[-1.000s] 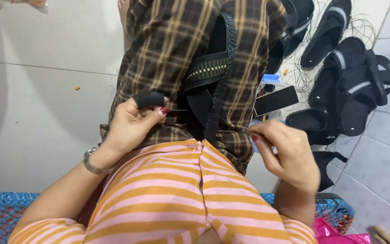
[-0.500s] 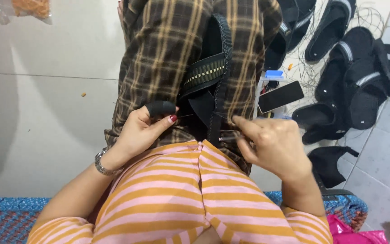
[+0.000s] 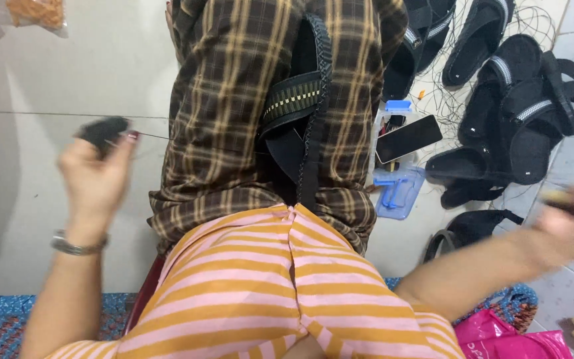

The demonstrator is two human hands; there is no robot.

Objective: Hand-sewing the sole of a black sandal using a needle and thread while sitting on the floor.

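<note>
Black sandal upper (image 3: 300, 113), with a beaded band and braided edge strap, is lying lengthwise on the plaid-covered lap; a taut thread (image 3: 151, 135) is running leftward to a small black grip (image 3: 103, 129).

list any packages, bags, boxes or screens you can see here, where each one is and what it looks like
Phone: floor right of the lap, flat dark rectangle, screen off.
Clear plastic box: just below the phone, open, blue clasps.
Clear plastic bag: top left corner, orange contents.
Pink bag: bottom right, shiny and crumpled.
</note>
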